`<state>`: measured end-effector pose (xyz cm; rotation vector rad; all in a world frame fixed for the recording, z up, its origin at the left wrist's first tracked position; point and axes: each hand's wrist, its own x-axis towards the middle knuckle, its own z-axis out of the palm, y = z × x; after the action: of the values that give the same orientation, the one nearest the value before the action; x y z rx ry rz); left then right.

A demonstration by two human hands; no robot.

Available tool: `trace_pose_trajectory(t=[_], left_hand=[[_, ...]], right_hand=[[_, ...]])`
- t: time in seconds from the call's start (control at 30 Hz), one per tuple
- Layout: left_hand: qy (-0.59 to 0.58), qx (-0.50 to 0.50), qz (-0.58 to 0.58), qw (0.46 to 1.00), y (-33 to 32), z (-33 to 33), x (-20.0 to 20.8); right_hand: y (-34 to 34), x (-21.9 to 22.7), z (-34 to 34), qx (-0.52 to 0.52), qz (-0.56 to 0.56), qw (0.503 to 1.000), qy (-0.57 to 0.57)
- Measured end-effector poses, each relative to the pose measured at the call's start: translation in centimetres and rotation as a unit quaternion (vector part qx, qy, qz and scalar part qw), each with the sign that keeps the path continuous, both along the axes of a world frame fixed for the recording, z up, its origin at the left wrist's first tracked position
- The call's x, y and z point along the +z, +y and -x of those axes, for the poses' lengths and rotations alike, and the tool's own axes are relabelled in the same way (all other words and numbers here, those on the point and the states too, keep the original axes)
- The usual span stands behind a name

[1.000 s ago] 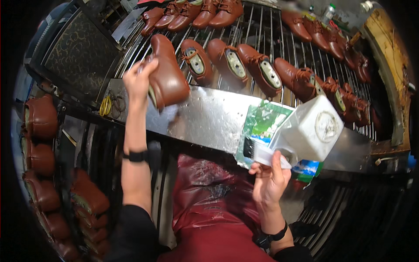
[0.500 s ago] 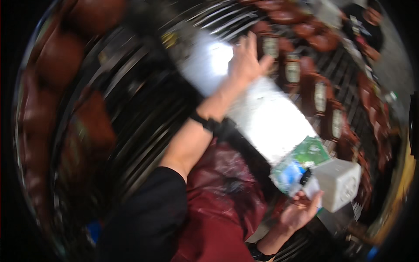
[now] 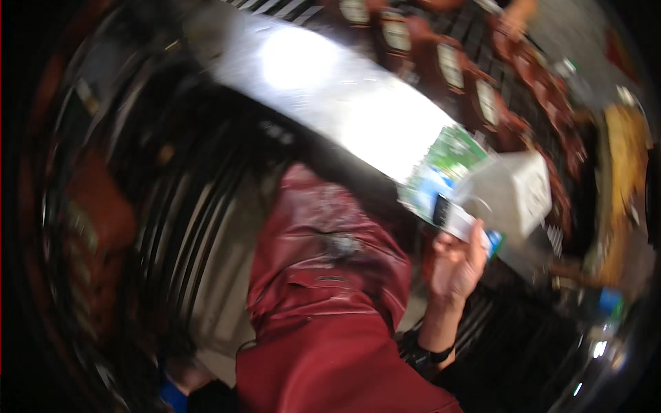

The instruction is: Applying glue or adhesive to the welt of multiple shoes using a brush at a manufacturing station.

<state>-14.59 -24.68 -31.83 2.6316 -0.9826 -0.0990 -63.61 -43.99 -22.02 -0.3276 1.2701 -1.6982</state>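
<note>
My right hand (image 3: 454, 268) has its fingers around a small white object with a black end (image 3: 458, 219); motion blur hides its exact kind. Just beyond the fingers is a boxy white plastic container (image 3: 527, 189). A green and blue printed sheet (image 3: 447, 162) lies beside it at the end of a shiny metal work surface (image 3: 303, 76). My left hand (image 3: 189, 375) is low at the left edge, near a blue thing (image 3: 172, 397), and its fingers are smeared. A dark red leathery apron (image 3: 330, 296) covers my front.
Several red-brown leathery items with pale labels (image 3: 451, 65) stand on a slatted rack past the work surface. More brown pieces (image 3: 100, 227) are on the left. Another person's hand (image 3: 520, 15) shows at the upper right. A yellowish wooden edge (image 3: 623, 172) stands at the right.
My left hand has left the metal surface and dropped to the lower left. The view has shifted. My right hand still holds the small white object beside the container.
</note>
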Motion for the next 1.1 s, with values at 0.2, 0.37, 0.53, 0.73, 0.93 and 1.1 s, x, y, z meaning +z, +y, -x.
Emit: trace_pose_trajectory(t=[0.2, 0.37, 0.53, 0.73, 0.93, 1.1], left_hand=[[0.386, -0.042, 0.135, 0.911, -1.0, -3.7, 1.0], [0.843, -0.042, 0.232, 0.483, -9.2, 4.1, -2.9], [0.823, -0.226, 0.216, 0.474, -21.6, 9.5, -6.3], [0.438, -0.523, 0.161, 0.713, -30.2, 22.3, 5.0], [0.025, -0.686, 0.354, 0.635, -29.4, 24.1, -2.0], [0.026, -0.681, 0.342, 0.647, -29.3, 23.7, -1.3]], right_hand=[[1.8, -1.8, 4.9, -0.173, 0.069, 0.963, 0.195], [1.5, -5.1, 6.6, -0.142, -0.022, 0.865, 0.482], [0.2, -3.6, 4.6, -0.155, -0.068, 0.928, 0.333], [0.6, -1.2, 5.0, -0.126, -0.033, 0.980, -0.151], [-1.4, -3.5, 1.7, 0.067, 0.045, 0.997, -0.012], [-4.0, -4.7, -1.0, 0.133, 0.045, 0.990, -0.004]])
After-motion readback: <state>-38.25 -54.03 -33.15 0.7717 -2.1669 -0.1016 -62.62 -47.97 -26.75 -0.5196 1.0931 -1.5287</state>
